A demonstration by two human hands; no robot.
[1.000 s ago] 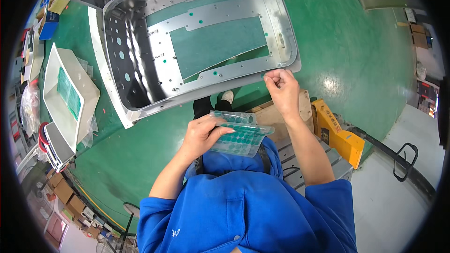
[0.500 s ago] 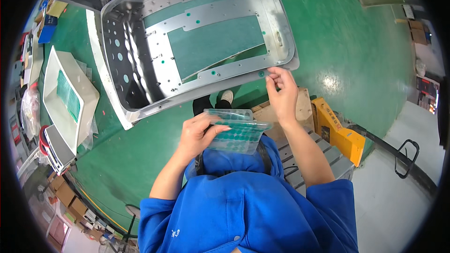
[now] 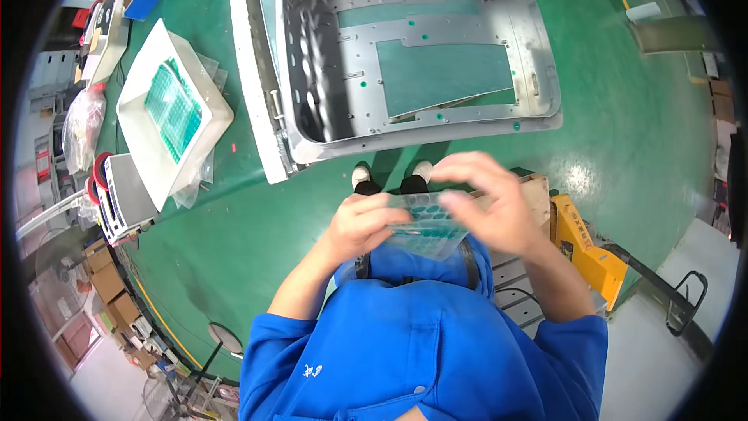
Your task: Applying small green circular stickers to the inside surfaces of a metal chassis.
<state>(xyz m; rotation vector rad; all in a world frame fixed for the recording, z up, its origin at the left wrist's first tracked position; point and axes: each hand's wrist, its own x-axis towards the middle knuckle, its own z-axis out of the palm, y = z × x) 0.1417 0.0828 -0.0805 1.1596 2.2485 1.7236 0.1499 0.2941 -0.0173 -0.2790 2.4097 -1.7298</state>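
My left hand (image 3: 360, 226) is closed on a clear plastic sheet (image 3: 432, 234) of green round stickers, held in front of my waist. Over the sheet's right part hovers my right hand (image 3: 499, 206), blurred by motion, its thumb and fingers apart with nothing visible between them. Whether its thumb touches the sheet I cannot tell. Beyond both hands stands a large grey metal housing (image 3: 452, 29) with rounded corners, studs and a cut-out panel. Several green dots sit on it, one green dot (image 3: 516, 126) on the near rim at the right.
A white bin (image 3: 214, 113) holding green sheets (image 3: 173, 109) stands at the left. Nearby are a bench scale (image 3: 131, 191) and a plastic bag (image 3: 84, 129). On the right are a wooden pallet (image 3: 536, 195) and a yellow pallet jack (image 3: 588, 253). My shoes are below the housing.
My right hand has left the housing's near rim and come back to the sheet. The view has shifted, so the housing and bin appear farther right. My left hand keeps hold of the sheet.
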